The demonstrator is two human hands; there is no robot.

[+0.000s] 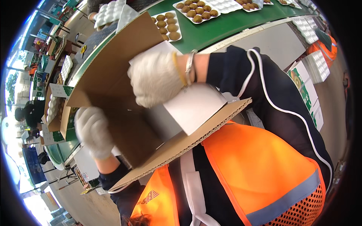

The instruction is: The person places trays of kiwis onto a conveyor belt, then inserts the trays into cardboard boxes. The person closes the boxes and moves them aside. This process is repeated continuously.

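A corrugated cardboard box [124, 124], brown inside, is tilted in front of my chest with its opening towards me. My left hand [93, 132], in a white knitted glove and blurred, grips the left side of the box. My right hand [157, 79], gloved too, is over the opening with its fingers curled. Beneath that hand and wrist a white panel [195, 110] slants across the opening. Whether the fingers pinch the panel or only press on it is hidden. A broad brown flap [133, 36] stands up on the far side, and another edge lies against my orange vest.
Beyond the box runs a green conveyor belt [195, 39] bearing white trays of kiwifruit [198, 11]. Yellow scissors [83, 50] lie on a dark surface at left. An open carton [53, 113] stands left. Printed cartons [306, 93] are at right. Other people work around.
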